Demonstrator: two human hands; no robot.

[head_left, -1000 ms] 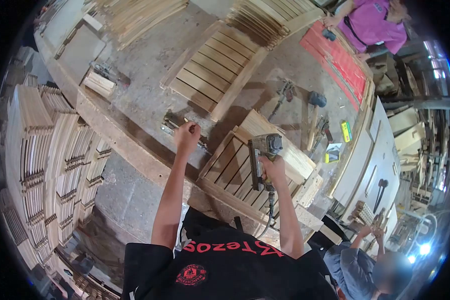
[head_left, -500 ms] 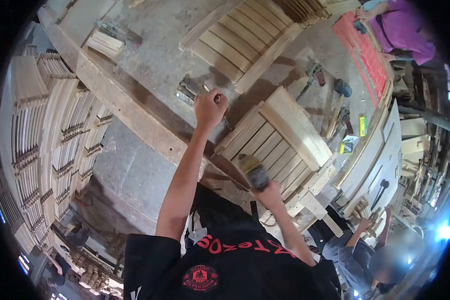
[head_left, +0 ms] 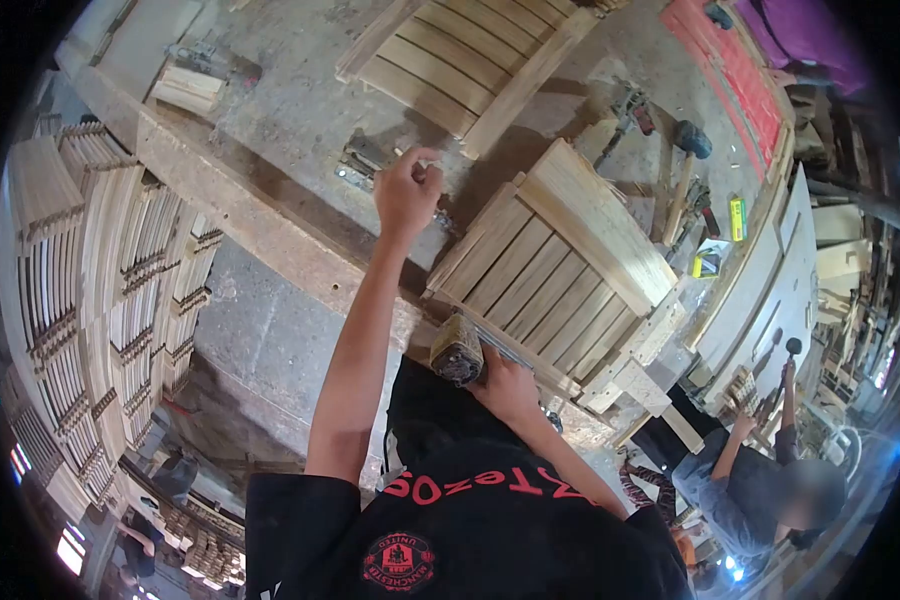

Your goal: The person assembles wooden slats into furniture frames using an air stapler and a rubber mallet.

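My left hand hovers over the workbench beside a small metal tool. Its index finger and thumb are apart, and I see nothing between them. My right hand is closed around what looks like a nail gun, with a worn, tape-wrapped, dark-ended head. The fingers hide its grip. The tool is at the bench's near edge, close to my body. Just beyond it lies a slatted wooden panel with a wide board along its far side.
Another slatted panel lies farther back. A black mallet, a clamp-like tool and small yellow boxes lie to the right. Stacked wooden frames stand at the left. A co-worker holds a mallet at lower right.
My right hand has drawn the tool off the slatted panel, toward my body and leftward. My left hand has shifted slightly left, its index finger and thumb now spread apart.
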